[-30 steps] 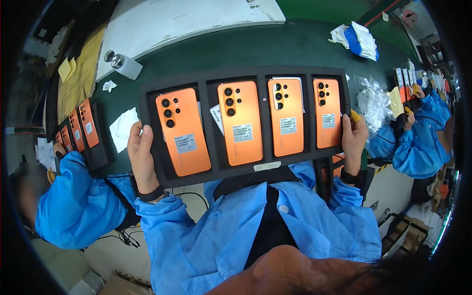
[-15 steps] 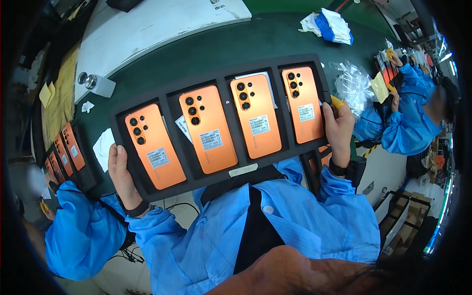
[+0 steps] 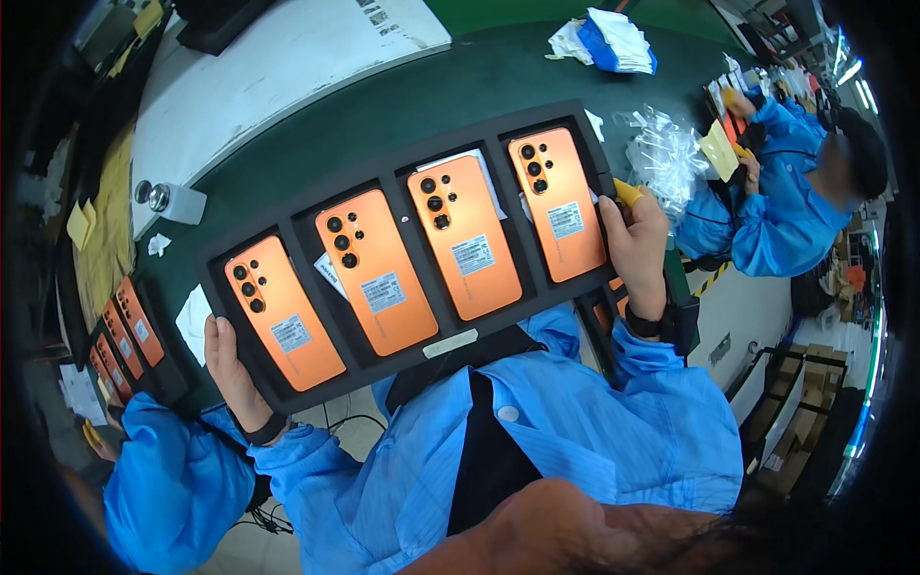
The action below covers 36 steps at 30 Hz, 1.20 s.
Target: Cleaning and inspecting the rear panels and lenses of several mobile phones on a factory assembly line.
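Both my hands hold a black foam tray (image 3: 299, 220) at its short ends, tilted with its right end farther from me. Its compartments hold several orange phones, backs up, each with a white printed label: the leftmost phone (image 3: 287, 331), two middle phones and the rightmost phone (image 3: 558, 206). White paper (image 3: 332, 273) peeks out beneath some of them. My left hand (image 3: 235, 374) grips the left end, fingers partly hidden by the rim. At the right end, my right hand (image 3: 637, 244) is closed on the edge, a yellow finger cot (image 3: 627, 192) on one finger.
Beneath the tray lies a green tabletop (image 3: 287, 158) with a white board (image 3: 278, 77), a small bottle (image 3: 177, 203), clear plastic wrap (image 3: 663, 158) and a stack of white-blue cloths (image 3: 618, 43). Co-workers in blue work on both sides; phones (image 3: 132, 316) stand at left.
In the picture the tray and my hands have shifted left and slightly down at the left end. The surroundings have shifted left too. My grip is unchanged.
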Tool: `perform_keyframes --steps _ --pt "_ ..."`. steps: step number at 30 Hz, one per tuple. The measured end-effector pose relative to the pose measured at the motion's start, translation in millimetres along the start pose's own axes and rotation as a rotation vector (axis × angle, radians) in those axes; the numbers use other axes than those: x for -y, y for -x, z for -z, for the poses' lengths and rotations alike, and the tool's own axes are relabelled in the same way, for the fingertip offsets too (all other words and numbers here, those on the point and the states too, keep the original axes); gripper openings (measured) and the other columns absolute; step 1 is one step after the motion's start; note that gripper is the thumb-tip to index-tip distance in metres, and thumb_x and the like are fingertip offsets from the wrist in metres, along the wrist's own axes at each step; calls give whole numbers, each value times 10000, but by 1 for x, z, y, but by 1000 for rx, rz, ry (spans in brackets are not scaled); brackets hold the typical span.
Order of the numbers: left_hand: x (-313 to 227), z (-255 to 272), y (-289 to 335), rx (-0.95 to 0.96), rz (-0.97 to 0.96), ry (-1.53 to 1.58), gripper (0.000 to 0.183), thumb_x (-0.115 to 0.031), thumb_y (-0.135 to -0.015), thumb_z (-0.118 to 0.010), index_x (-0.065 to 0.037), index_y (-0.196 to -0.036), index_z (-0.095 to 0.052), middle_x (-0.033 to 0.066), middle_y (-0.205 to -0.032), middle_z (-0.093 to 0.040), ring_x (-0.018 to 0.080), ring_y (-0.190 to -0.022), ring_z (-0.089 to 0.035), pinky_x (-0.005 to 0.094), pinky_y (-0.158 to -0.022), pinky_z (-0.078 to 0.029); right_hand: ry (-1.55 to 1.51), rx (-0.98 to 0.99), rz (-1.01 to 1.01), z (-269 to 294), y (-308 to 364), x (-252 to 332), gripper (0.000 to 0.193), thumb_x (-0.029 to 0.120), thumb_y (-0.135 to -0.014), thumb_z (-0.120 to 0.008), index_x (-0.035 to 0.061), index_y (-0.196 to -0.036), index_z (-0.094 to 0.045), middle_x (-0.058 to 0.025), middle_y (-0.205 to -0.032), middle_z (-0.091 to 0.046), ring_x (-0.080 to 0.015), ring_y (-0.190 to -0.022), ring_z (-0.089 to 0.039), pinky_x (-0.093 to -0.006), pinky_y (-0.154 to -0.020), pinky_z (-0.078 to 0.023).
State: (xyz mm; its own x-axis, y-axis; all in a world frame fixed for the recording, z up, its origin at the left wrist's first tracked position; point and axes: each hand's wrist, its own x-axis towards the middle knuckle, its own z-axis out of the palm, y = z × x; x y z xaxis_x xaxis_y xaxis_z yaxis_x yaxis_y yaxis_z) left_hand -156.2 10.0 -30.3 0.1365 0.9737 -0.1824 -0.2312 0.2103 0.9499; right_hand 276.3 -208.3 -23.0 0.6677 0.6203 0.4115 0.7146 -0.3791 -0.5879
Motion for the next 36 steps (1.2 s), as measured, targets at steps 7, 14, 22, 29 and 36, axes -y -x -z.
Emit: perform_keyframes --steps 7,14,22,29,36 --pt "-1 -1 3 -27 3 -52 187 -194 -1040 -520 -21 -1088 -571 64 -970 -683 115 -811 -682 230 -702 -541 31 57 -49 2 5 2 236 173 -881 -688 -29 -1005 -688 -143 -788 -565 -303 -662 -579 -388 -589 -433" --pt "-1 -3 -5 6 15 -74 235 -245 -1040 -511 -36 -1114 -592 51 -984 -647 115 -861 -649 247 -759 -520 120 -15 18 2 16 3 243 175 -863 -688 -40 -975 -675 -170 -804 -563 -351 -718 -583 -423 -617 -449" --pt "-9 31 -39 -89 4 -342 452 -278 -1017 -563 61 -1309 -498 122 -1190 -584 183 -1088 -580 313 -923 -484 -44 -2 -141 -14 70 -3 299 207 -840 -709 -33 -1012 -657 -171 -844 -557 -355 -773 -595 -436 -655 -474" --pt "-30 -12 -84 189 -23 -481 450 -274 -1015 -571 61 -1307 -498 120 -1159 -601 174 -1050 -598 289 -892 -492 -48 -104 -352 0 122 1 319 217 -830 -703 -35 -1022 -668 -144 -821 -543 -312 -736 -596 -409 -632 -468" --pt "-6 -97 -109 603 -82 -358 270 -227 -1026 -560 7 -1160 -554 52 -1026 -630 116 -902 -619 239 -800 -492 71 -322 -560 43 179 3 324 214 -813 -718 -34 -1019 -681 -132 -790 -575 -253 -647 -607 -358 -580 -473"
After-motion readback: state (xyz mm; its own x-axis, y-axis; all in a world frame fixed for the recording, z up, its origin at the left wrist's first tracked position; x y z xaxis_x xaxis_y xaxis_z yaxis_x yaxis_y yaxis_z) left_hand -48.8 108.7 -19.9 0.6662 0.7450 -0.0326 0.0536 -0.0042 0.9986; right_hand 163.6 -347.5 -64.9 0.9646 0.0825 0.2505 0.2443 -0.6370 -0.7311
